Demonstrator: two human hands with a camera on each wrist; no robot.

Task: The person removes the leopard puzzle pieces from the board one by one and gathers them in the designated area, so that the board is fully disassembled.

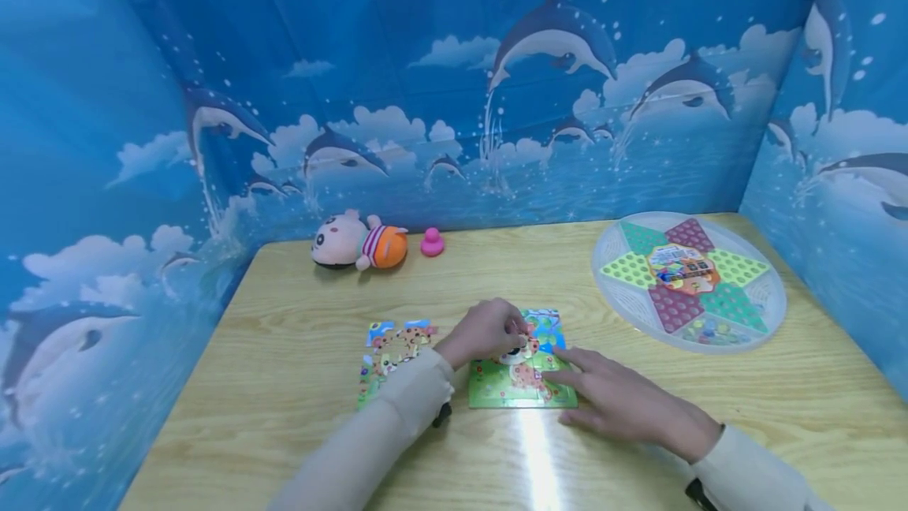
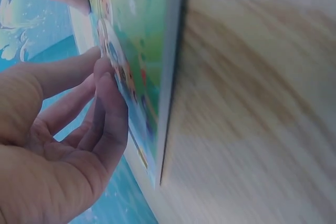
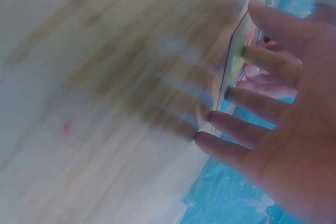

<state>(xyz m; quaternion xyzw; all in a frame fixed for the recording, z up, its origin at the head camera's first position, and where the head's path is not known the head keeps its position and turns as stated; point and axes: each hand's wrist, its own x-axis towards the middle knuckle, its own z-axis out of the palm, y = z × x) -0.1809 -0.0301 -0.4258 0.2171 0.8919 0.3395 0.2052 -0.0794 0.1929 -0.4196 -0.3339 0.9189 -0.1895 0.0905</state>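
Note:
A jigsaw puzzle with a green and blue animal picture lies flat on the table. Over its upper middle, my left hand pinches a small puzzle piece with thumb and fingertips, close to the picture; the fingers hide most of the piece. In the left wrist view the left hand has its thumb and index tips together right at the puzzle's face. My right hand spreads its fingers at the puzzle's right edge, fingertips resting on the board and the table. The right wrist view shows that hand with straight, parted fingers.
A second animal puzzle lies left, partly behind the left sleeve. At the back are a plush doll and a pink knobbed toy. A round Chinese checkers board with marbles sits back right. Dolphin-print sheets surround the table.

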